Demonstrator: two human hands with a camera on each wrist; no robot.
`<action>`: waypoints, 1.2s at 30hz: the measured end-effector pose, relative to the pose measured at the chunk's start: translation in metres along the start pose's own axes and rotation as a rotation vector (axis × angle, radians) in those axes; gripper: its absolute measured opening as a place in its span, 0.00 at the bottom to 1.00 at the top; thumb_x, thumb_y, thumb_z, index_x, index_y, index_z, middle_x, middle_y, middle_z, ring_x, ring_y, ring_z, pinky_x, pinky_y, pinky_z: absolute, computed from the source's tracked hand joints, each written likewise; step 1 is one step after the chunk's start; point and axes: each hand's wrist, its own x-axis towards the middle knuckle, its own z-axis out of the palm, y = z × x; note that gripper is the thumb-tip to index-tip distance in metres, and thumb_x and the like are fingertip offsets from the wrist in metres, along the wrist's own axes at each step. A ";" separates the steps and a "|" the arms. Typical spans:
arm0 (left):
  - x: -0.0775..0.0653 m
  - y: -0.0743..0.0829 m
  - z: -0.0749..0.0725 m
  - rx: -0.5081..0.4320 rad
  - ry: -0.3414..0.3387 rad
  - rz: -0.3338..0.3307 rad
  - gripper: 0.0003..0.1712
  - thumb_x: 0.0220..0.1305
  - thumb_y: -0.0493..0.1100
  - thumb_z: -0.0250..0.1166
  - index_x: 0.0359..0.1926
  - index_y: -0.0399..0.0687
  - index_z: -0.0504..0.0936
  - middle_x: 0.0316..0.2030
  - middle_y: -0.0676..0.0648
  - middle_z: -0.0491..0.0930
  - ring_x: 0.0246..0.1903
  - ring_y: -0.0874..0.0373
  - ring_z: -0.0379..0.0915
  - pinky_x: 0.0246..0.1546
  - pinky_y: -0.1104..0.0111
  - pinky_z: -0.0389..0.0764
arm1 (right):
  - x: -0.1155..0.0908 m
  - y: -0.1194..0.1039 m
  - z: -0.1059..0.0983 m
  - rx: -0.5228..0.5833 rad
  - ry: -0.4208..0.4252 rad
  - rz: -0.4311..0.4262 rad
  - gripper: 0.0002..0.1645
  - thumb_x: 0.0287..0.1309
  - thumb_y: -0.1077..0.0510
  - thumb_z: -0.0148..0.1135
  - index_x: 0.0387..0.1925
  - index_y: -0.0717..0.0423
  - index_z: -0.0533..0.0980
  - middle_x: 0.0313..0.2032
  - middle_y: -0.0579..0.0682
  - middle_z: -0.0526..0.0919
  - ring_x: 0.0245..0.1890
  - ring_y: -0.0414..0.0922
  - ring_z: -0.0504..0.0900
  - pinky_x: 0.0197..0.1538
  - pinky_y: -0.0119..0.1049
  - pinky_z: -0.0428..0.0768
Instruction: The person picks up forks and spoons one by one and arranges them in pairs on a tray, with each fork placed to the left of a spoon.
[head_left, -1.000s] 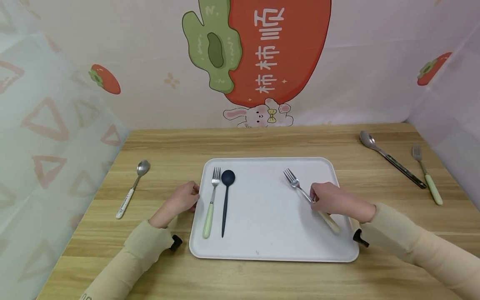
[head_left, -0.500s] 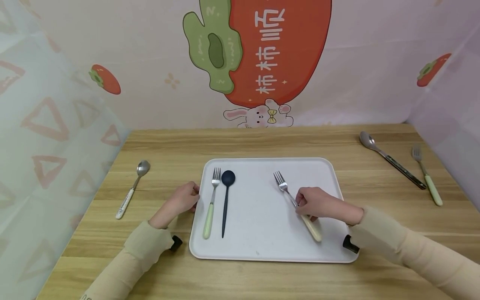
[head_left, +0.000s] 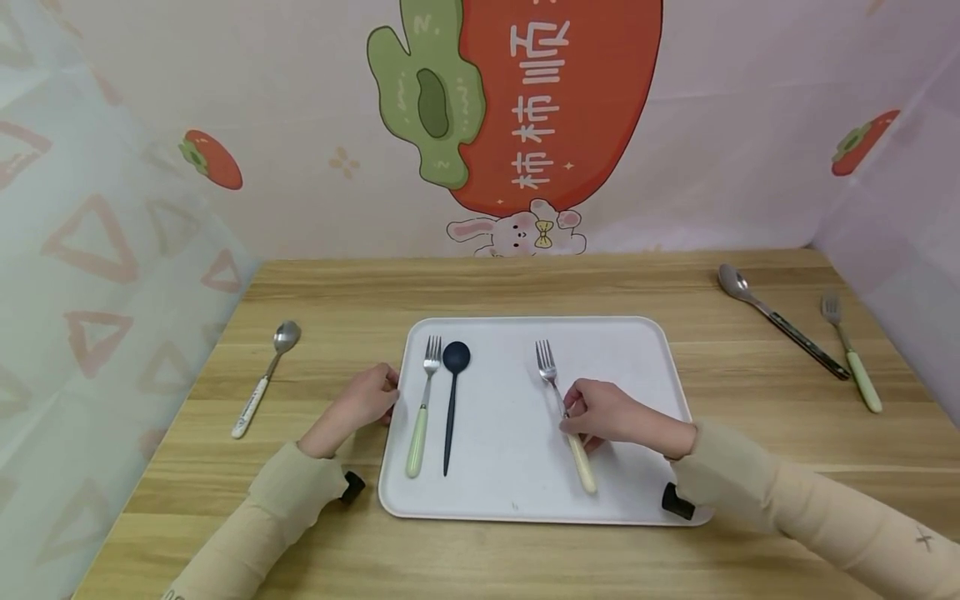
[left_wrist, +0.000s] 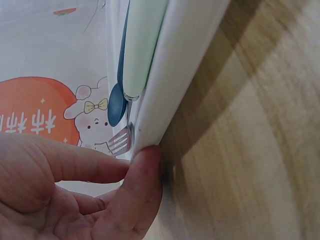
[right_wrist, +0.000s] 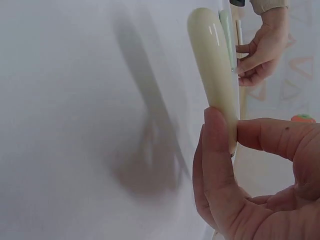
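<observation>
My right hand pinches a fork with a cream handle, thumb and fingers at the upper part of the handle. The fork is over the right half of the white tray, tines pointing away; in the right wrist view its handle stands off its shadow on the tray. My left hand is at the tray's left edge, where thumb and finger pinch the rim in the left wrist view. On the tray's left side lie a green-handled fork and a black spoon, side by side.
Left of the tray, a spoon with a white handle lies on the wooden table. On the right are a dark-handled spoon and another green-handled fork. A printed cloth backdrop rises behind the table.
My right hand has carried the cream-handled fork leftward over the tray, and the fork has turned to point more straight away from me. The left hand stays at the tray's edge.
</observation>
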 end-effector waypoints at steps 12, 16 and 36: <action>-0.002 -0.001 0.002 -0.018 -0.003 0.009 0.11 0.60 0.32 0.50 0.42 0.28 0.69 0.31 0.38 0.76 0.21 0.57 0.72 0.21 0.69 0.78 | 0.005 -0.005 0.016 0.173 0.015 -0.044 0.17 0.50 0.66 0.60 0.41 0.67 0.66 0.27 0.55 0.75 0.19 0.42 0.78 0.24 0.36 0.81; 0.001 -0.005 0.002 -0.037 -0.017 0.010 0.11 0.60 0.32 0.50 0.42 0.29 0.69 0.30 0.37 0.75 0.21 0.55 0.73 0.21 0.68 0.79 | 0.008 -0.011 0.020 0.200 0.027 -0.043 0.18 0.50 0.66 0.60 0.42 0.67 0.65 0.27 0.55 0.74 0.20 0.42 0.79 0.24 0.36 0.81; 0.005 -0.003 0.001 -0.002 -0.014 0.004 0.11 0.60 0.32 0.49 0.43 0.28 0.68 0.31 0.37 0.75 0.21 0.57 0.71 0.21 0.70 0.78 | 0.033 -0.047 0.036 0.222 0.022 0.001 0.20 0.52 0.64 0.61 0.44 0.64 0.64 0.28 0.55 0.76 0.17 0.41 0.78 0.25 0.34 0.81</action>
